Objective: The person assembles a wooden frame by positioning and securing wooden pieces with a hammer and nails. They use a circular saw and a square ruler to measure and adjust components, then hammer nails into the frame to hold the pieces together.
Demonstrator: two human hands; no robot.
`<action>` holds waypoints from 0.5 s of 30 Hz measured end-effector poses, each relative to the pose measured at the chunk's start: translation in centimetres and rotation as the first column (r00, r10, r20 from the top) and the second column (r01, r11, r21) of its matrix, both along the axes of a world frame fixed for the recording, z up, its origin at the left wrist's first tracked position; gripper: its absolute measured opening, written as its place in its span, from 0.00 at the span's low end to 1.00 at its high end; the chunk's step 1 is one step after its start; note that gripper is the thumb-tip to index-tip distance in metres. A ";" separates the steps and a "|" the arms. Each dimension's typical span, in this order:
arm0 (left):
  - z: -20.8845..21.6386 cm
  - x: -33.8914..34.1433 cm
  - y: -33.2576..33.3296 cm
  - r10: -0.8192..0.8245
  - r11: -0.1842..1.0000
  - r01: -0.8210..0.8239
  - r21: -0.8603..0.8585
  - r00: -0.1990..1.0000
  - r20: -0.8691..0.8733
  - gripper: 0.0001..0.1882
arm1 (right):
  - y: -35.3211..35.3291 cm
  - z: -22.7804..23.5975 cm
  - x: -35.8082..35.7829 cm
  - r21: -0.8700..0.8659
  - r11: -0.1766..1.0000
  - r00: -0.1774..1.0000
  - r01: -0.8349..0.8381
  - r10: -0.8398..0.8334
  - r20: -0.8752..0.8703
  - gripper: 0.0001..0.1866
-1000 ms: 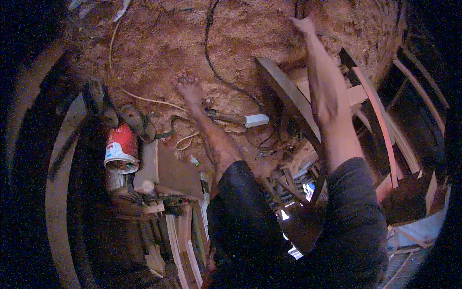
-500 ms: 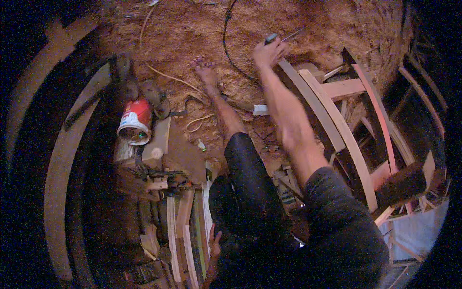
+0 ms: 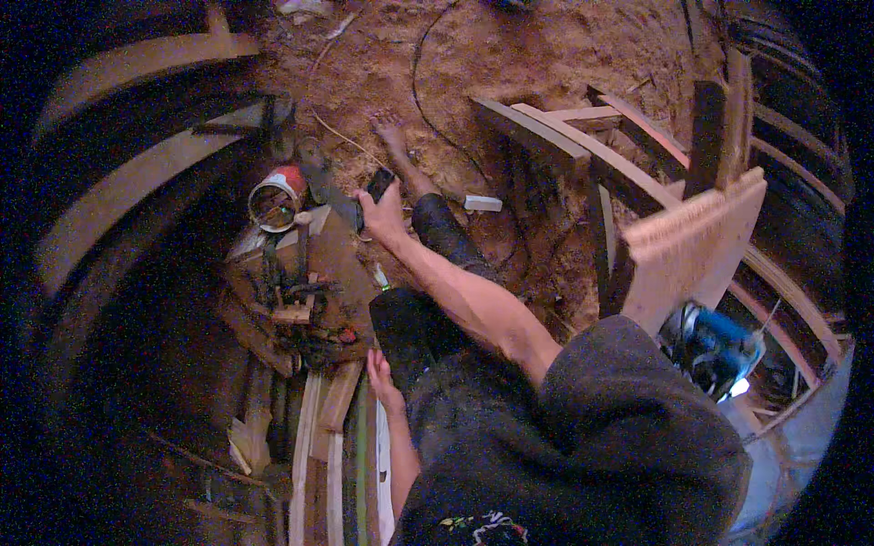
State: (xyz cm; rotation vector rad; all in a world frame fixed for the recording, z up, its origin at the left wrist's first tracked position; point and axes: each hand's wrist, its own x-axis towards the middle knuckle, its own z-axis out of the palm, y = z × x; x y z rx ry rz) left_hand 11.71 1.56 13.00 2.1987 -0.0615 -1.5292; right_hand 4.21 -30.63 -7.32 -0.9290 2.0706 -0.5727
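Note:
My right hand (image 3: 382,214) reaches across to the left and is shut on a small black tool (image 3: 379,185), just right of a red-and-white can (image 3: 276,198). A dark metal piece (image 3: 326,187) lies between hand and can. My left hand (image 3: 382,378) rests with its fingers apart against my dark trouser leg (image 3: 414,328), beside pale wooden slats (image 3: 319,437), and holds nothing. My bare foot (image 3: 393,136) lies stretched out on the dirt floor.
A brown board (image 3: 341,264) carrying dark clamps and small tools lies left of my leg. An unfinished wooden chair frame (image 3: 583,155) and a plywood panel (image 3: 692,246) stand right. A blue power tool (image 3: 719,346) sits behind them. A black cable (image 3: 421,91) crosses the dirt floor.
My right hand has come back from the chair frame at the far right and swung left to the spot beside the red can. My view has turned right and down.

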 end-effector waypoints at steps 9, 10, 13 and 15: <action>3.6 1.6 5.3 0.521 0.756 -0.604 -0.252 0.789 -0.326 0.38 | 29.3 15.8 -5.7 0.024 0.968 0.815 -0.250 0.197 0.545 0.13; 4.6 2.4 7.2 0.577 0.716 -0.664 -0.215 0.736 -0.354 0.37 | 31.3 19.7 -6.9 0.009 0.956 0.776 -0.292 0.231 0.587 0.12; 5.0 2.5 11.4 0.586 0.731 -0.645 -0.224 0.761 -0.278 0.26 | 35.0 30.6 -10.4 -0.028 0.951 0.670 -0.307 0.237 0.703 0.12; 6.8 0.6 13.1 0.529 0.791 -0.562 -0.240 0.827 -0.192 0.17 | 37.4 33.1 -13.5 0.006 0.925 0.667 -0.380 0.269 0.695 0.14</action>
